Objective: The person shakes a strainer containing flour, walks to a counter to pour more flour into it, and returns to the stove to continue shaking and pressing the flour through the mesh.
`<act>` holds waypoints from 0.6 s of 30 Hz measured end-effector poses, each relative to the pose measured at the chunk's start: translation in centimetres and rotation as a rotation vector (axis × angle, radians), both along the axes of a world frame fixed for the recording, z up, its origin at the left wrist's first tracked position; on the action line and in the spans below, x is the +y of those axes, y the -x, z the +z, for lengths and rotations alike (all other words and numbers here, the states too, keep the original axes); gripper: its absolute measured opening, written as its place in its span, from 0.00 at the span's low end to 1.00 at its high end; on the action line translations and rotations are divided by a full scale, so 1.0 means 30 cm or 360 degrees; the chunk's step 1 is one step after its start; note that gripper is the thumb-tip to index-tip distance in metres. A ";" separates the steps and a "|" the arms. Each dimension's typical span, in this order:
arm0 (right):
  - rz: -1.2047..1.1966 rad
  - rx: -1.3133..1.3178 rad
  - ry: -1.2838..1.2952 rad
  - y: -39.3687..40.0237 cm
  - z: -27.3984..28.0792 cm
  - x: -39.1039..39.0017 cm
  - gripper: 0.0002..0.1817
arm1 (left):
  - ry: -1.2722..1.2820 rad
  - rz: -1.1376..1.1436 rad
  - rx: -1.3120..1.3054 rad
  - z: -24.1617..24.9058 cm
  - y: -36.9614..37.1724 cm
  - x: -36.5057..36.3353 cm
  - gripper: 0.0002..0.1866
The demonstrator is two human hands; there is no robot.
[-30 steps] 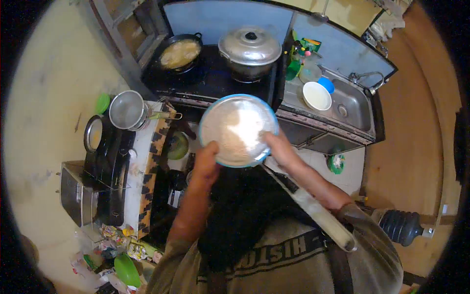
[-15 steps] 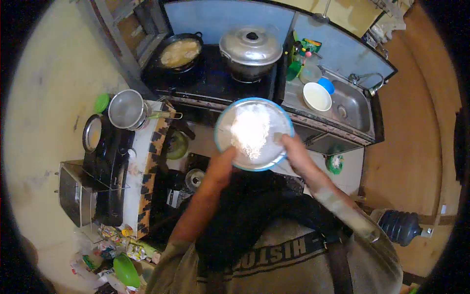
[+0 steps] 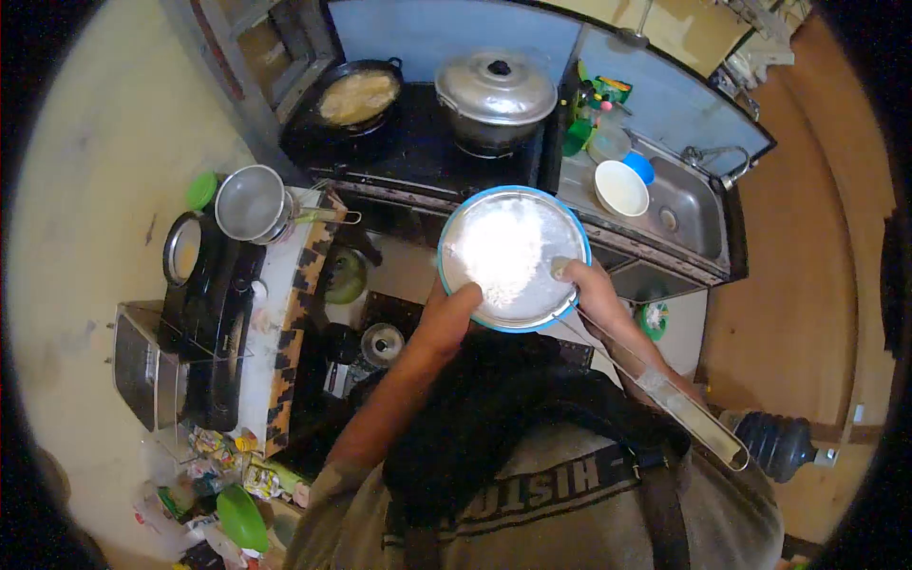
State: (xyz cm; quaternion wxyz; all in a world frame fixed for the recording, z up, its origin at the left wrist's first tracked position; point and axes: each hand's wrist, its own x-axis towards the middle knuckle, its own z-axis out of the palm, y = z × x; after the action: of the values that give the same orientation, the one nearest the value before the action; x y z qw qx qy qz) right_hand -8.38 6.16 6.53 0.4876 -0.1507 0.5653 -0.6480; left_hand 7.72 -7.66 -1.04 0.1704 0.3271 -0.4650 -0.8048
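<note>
A round sieve with a blue rim (image 3: 556, 218) is held in front of my body, with a heap of white powder (image 3: 499, 242) in it. My left hand (image 3: 456, 309) grips its lower left edge, thumb over the rim. On the right edge, my right hand (image 3: 591, 283) is closed round the rim, its thumb on the inside. A long handle (image 3: 698, 418) runs down over my right forearm; its far end lies near my shirt.
On the black stove stand a pan of frying food (image 3: 357, 98) and a lidded metal pot (image 3: 497, 90). A white bowl (image 3: 621, 188) sits by the sink (image 3: 689, 195). Another strainer (image 3: 250, 203) rests on the left counter (image 3: 271, 351). A water bottle (image 3: 774, 442) is at right.
The sieve and both hands have moved slightly to the right in view. The long handle over my right forearm now shows more clearly. Both hands still grip the rim.
</note>
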 end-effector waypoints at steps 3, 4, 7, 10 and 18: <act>-0.0115 0.0551 -0.0165 -0.044 -0.082 -0.075 0.28 | -0.0460 -0.0058 0.0096 0.105 -0.004 -0.053 0.28; -0.0086 0.0681 -0.0078 -0.053 -0.087 -0.103 0.27 | -0.0459 -0.0071 0.0096 0.113 0.000 -0.040 0.28; 0.0020 0.0280 -0.0045 0.002 -0.050 -0.020 0.27 | 0.0000 0.0096 0.0029 0.129 -0.002 0.019 0.24; 0.0004 0.0075 0.0018 -0.015 -0.027 -0.027 0.28 | -0.0166 0.0029 -0.0094 0.071 0.018 0.010 0.28; 0.0046 -0.0011 0.0264 0.005 -0.021 -0.045 0.29 | 0.0243 0.0127 0.0037 0.085 0.033 0.018 0.25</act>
State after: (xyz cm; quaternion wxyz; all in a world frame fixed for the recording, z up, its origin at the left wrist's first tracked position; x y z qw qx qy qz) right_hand -8.54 4.80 5.89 0.4846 -0.1965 0.5059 -0.6860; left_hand 6.72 -7.12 1.51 0.2322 0.3222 -0.5096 -0.7633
